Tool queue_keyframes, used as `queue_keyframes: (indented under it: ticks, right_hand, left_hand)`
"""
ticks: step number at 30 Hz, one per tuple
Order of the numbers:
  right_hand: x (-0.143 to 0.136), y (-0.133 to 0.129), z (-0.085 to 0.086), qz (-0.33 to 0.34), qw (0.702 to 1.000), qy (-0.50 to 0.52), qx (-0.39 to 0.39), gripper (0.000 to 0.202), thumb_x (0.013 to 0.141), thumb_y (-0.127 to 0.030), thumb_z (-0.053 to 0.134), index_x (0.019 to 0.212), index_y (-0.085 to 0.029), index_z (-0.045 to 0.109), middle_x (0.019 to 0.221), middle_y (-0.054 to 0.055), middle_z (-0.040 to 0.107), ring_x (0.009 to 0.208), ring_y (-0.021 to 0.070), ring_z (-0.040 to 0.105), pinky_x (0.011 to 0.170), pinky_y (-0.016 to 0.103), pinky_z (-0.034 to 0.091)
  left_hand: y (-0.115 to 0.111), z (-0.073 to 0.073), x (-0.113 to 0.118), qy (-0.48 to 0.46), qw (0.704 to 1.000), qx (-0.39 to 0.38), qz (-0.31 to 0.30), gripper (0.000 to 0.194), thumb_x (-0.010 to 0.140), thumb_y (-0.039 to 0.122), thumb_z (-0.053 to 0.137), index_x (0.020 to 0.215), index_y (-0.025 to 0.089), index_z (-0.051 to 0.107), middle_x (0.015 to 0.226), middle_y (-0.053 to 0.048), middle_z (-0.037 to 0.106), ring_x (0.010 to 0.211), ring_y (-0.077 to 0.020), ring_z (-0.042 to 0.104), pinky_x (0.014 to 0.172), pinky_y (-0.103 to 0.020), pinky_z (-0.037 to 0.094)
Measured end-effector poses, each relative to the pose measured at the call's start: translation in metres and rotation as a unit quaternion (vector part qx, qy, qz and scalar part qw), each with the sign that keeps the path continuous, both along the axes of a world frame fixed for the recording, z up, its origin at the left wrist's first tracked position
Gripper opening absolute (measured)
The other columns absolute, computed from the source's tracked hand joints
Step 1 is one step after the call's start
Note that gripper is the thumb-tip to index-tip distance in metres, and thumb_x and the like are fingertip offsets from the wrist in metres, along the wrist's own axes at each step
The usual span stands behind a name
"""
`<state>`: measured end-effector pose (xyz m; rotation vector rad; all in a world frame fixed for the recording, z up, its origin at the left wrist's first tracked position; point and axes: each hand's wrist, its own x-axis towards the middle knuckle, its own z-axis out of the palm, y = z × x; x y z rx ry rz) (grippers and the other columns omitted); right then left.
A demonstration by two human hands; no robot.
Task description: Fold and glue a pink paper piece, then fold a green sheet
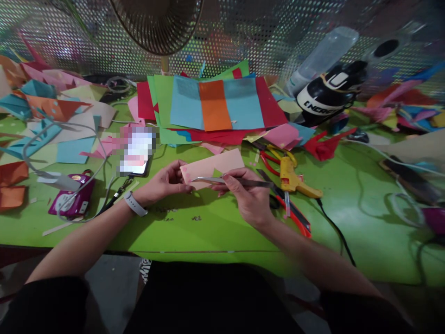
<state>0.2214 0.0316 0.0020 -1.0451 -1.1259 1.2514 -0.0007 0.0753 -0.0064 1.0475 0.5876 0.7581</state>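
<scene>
My left hand point(170, 180) pinches the left end of a pale pink paper strip point(215, 162), held above the green table. Small darker pink spots show near that end, and a green patch lies at its lower middle. Metal tweezers point(243, 182) are gripped in my right hand point(248, 197), their tips pointing left across the paper toward the pink spots. Whether the tips hold anything is too small to tell. Below the paper, several tiny dark bits point(196, 218) lie on the table.
Right of my hands are a yellow glue gun point(292, 176) with a cord, a red utility knife point(299, 218) and red-handled pliers point(269, 162). A phone point(139, 153) lies left. Behind are stacked coloured papers point(187, 102), a fan point(160, 23) and a black bottle point(327, 93).
</scene>
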Motion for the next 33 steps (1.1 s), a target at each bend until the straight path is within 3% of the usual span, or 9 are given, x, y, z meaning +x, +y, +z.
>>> queue_keyframes:
  ticks: [13, 18, 23, 33]
  right_hand:
    - [0.001, -0.002, 0.005, -0.001, 1.000, -0.017, 0.024, 0.020, 0.081, -0.037, 0.075, 0.083, -0.020, 0.065, 0.070, -0.001, 0.074, 0.061, 0.0175, 0.074, 0.051, 0.024, 0.059]
    - [0.003, -0.001, 0.005, -0.016, 0.999, -0.016, 0.036, 0.019, 0.082, -0.037, 0.076, 0.085, -0.022, 0.065, 0.071, -0.001, 0.075, 0.062, 0.0177, 0.074, 0.051, 0.026, 0.060]
    - [0.006, 0.001, 0.002, -0.013, 0.999, 0.002, 0.052, 0.016, 0.084, -0.035, 0.074, 0.089, -0.023, 0.065, 0.073, -0.002, 0.076, 0.063, 0.0164, 0.075, 0.052, 0.024, 0.060]
    - [0.012, 0.008, -0.002, -0.028, 0.996, 0.039, 0.074, 0.015, 0.085, -0.036, 0.072, 0.089, -0.024, 0.064, 0.076, -0.003, 0.076, 0.062, 0.0169, 0.075, 0.050, 0.025, 0.060]
  left_hand:
    - [0.000, -0.003, -0.001, 0.014, 1.000, 0.006, -0.010, 0.039, 0.072, 0.009, 0.081, 0.099, 0.017, 0.053, 0.086, -0.001, 0.068, 0.075, -0.0114, 0.065, 0.070, -0.023, 0.052]
    - [0.003, -0.004, -0.005, 0.006, 0.999, 0.030, -0.026, 0.030, 0.076, 0.014, 0.078, 0.097, 0.017, 0.057, 0.080, -0.001, 0.067, 0.073, -0.0120, 0.064, 0.071, -0.025, 0.051]
    - [0.004, -0.006, -0.007, 0.013, 0.999, 0.030, -0.009, 0.022, 0.080, 0.019, 0.073, 0.097, 0.016, 0.059, 0.085, -0.004, 0.069, 0.075, -0.0149, 0.065, 0.072, -0.028, 0.052]
    - [0.001, -0.002, -0.007, 0.053, 0.998, 0.003, 0.020, 0.024, 0.075, 0.019, 0.077, 0.087, 0.016, 0.056, 0.083, -0.002, 0.069, 0.073, -0.0137, 0.066, 0.070, -0.026, 0.051]
